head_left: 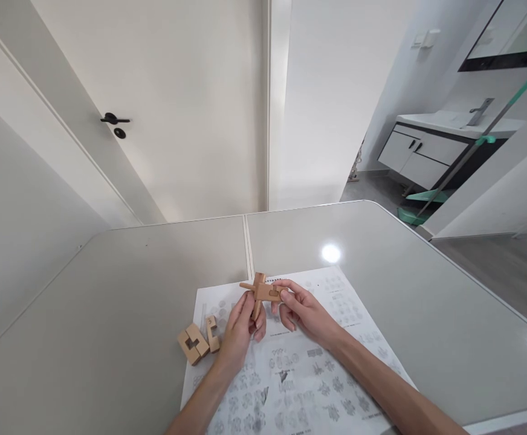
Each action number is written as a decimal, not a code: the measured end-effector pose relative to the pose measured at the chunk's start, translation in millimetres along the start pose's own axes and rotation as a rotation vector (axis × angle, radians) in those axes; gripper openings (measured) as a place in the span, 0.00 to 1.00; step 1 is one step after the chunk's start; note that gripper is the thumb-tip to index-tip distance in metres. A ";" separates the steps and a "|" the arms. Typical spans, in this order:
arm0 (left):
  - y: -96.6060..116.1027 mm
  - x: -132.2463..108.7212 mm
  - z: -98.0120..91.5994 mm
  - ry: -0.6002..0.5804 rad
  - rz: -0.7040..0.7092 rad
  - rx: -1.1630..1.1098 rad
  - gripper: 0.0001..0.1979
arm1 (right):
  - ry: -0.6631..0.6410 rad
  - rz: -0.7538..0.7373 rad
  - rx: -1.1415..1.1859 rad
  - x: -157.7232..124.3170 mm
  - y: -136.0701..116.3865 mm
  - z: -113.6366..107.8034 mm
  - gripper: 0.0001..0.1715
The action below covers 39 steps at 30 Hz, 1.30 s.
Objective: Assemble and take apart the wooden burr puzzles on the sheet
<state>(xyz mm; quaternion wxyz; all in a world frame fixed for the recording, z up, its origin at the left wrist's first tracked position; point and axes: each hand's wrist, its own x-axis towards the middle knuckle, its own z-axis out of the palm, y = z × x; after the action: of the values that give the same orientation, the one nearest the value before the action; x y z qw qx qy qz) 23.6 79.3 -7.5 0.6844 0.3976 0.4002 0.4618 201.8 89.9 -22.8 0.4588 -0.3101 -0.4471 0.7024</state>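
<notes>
Several notched wooden puzzle pieces (pixel 262 291), fitted crosswise, are held up above the printed sheet. My left hand (pixel 240 323) grips the upright piece and the joint from the left, its fingers closed. From the right, my right hand (pixel 302 308) pinches the end of the flat piece with a slot in it, thumb in front. One thin piece sticks out to the left of the joint. Beside my left wrist lie two pale wooden blocks: a chunky one with a square gap (pixel 193 343) and a slimmer notched one (pixel 213 333).
A large paper sheet (pixel 290 386) printed with puzzle diagrams lies under my hands on the grey table (pixel 122 314). A door with a black handle (pixel 115 119) stands beyond. At the right are a washbasin cabinet (pixel 422 151) and a green dustpan (pixel 412 216).
</notes>
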 end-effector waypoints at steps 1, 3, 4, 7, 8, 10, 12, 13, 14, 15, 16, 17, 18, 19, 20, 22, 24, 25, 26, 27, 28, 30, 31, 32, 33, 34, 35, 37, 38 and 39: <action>0.0 -0.3 0.2 -0.007 -0.003 0.000 0.24 | -0.005 -0.002 0.000 -0.1 0.1 0.3 0.23; -0.9 -0.7 -0.1 -0.033 -0.017 -0.004 0.24 | -0.026 -0.005 0.008 -0.1 1.2 0.6 0.22; -1.8 -0.8 -0.7 -0.050 -0.025 -0.004 0.24 | -0.039 -0.004 0.011 -0.1 2.1 0.6 0.23; -5.0 -1.2 -2.9 -0.093 -0.018 0.028 0.24 | -0.054 -0.009 -0.014 0.1 4.8 0.8 0.23; -6.1 -1.3 -3.5 -0.099 -0.010 0.051 0.25 | -0.052 -0.015 -0.035 0.1 5.2 1.0 0.23; -8.2 -1.9 -4.3 -0.108 -0.005 0.097 0.25 | -0.043 -0.034 -0.076 0.0 5.1 1.4 0.22; -10.5 -2.6 -4.5 -0.115 -0.013 0.125 0.25 | -0.038 -0.052 -0.108 -0.1 4.5 1.8 0.21; -11.8 -3.0 -4.6 -0.115 -0.018 0.131 0.26 | -0.035 -0.059 -0.121 0.0 4.3 2.0 0.21; -13.2 -3.4 -4.7 -0.111 -0.021 0.134 0.26 | -0.031 -0.064 -0.133 0.1 4.4 2.0 0.21; -14.4 -3.7 -4.9 -0.105 -0.027 0.137 0.26 | -0.027 -0.067 -0.144 0.2 4.7 2.1 0.21; -15.4 -4.0 -5.2 -0.093 -0.035 0.140 0.26 | -0.022 -0.067 -0.152 0.3 5.2 2.1 0.21; -15.9 -4.2 -5.5 -0.082 -0.046 0.143 0.26 | -0.016 -0.068 -0.158 0.4 5.8 2.1 0.21; -15.7 -4.3 -5.8 -0.077 -0.059 0.142 0.25 | -0.007 -0.073 -0.163 0.5 6.4 2.1 0.21; -15.0 -4.4 -5.9 -0.082 -0.070 0.136 0.25 | 0.003 -0.080 -0.169 0.6 6.8 2.2 0.21; -13.7 -4.3 -5.8 -0.094 -0.078 0.124 0.25 | 0.016 -0.090 -0.174 0.6 7.0 2.2 0.21; -9.8 -4.1 -4.8 -0.130 -0.086 0.083 0.23 | 0.047 -0.111 -0.182 0.5 6.7 2.2 0.20; -5.8 -3.7 -2.8 -0.156 -0.087 0.034 0.21 | 0.087 -0.129 -0.180 0.5 5.7 2.0 0.19; -4.2 -3.5 -1.7 -0.161 -0.087 0.012 0.21 | 0.106 -0.136 -0.176 0.6 5.1 1.9 0.19; -2.9 -3.4 -0.6 -0.163 -0.090 -0.009 0.20 | 0.124 -0.141 -0.170 0.7 4.3 1.9 0.19; -2.0 -3.2 0.3 -0.165 -0.094 -0.028 0.20 | 0.136 -0.142 -0.165 0.8 3.6 1.9 0.18; -1.4 -3.2 0.7 -0.168 -0.100 -0.044 0.20 | 0.143 -0.142 -0.160 0.9 2.7 2.1 0.19; -1.0 -3.2 0.0 -0.185 -0.117 -0.066 0.20 | 0.147 -0.137 -0.156 0.8 1.1 2.8 0.19; -1.1 -3.1 -1.2 -0.202 -0.127 -0.070 0.20 | 0.145 -0.137 -0.157 0.7 0.4 3.1 0.19; -1.3 -3.1 -2.9 -0.221 -0.138 -0.070 0.19 | 0.141 -0.137 -0.160 0.5 -0.2 3.3 0.19; -1.6 -3.0 -4.8 -0.244 -0.148 -0.068 0.19 | 0.133 -0.137 -0.167 0.2 -0.5 3.4 0.19; -2.0 -2.9 -6.9 -0.265 -0.156 -0.065 0.18 | 0.124 -0.137 -0.174 -0.1 -0.6 3.3 0.19; -2.4 -2.7 -8.9 -0.283 -0.162 -0.063 0.18 | 0.113 -0.138 -0.182 -0.4 -0.5 2.9 0.18; -3.5 -2.3 -11.9 -0.294 -0.167 -0.072 0.17 | 0.097 -0.139 -0.192 -0.7 0.1 1.6 0.18; -4.1 -2.2 -12.9 -0.292 -0.170 -0.083 0.17 | 0.090 -0.137 -0.194 -0.6 0.6 0.8 0.18; -4.6 -2.1 -13.4 -0.286 -0.174 -0.096 0.17 | 0.083 -0.134 -0.193 -0.5 1.0 0.0 0.18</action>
<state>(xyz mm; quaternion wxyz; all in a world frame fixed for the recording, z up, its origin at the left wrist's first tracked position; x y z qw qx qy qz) 12.2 78.4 -16.2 0.7899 0.3901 0.3092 0.3582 201.6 89.3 -23.7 0.4908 -0.3509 -0.5132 0.6104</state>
